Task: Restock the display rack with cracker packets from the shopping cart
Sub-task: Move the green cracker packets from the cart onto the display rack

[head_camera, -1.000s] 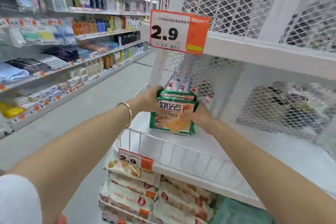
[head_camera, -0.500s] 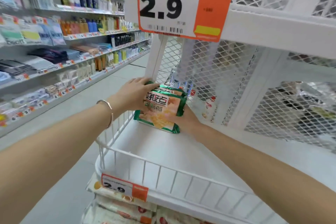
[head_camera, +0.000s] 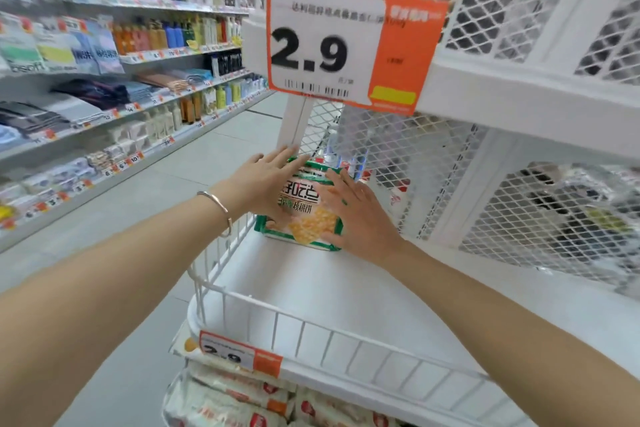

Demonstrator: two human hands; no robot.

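Grip: both hands lie flat, fingers straight and spread, pressing on one green foil cracker packet (head_camera: 304,218); no finger curls round it.
Left hand: the left hand (head_camera: 258,184) lies along the packet's left edge, one silver bangle (head_camera: 219,206) on its wrist.
Right hand: the right hand (head_camera: 356,218) covers the packet's right side and near corner.
Packet: one that I can count, lying between the palms in the far left corner of the white wire display rack (head_camera: 311,333); whether another lies beneath, I cannot tell.
Behind the grip: one white mesh back panel (head_camera: 398,156), just beyond the fingertips.
Above the grip: one large orange-and-white price sign (head_camera: 325,45) reading 2.9.
Nearer than the grip: one smaller orange-and-white price tag (head_camera: 239,354) on the front rail.
Below the grip: several white-and-red packets (head_camera: 239,392) on the lower tier, number unclear.
Change: half a second ago the left fingers curled over the packet's top and the right hand sat behind it; now both are flattened on it, and the packet has barely shifted.
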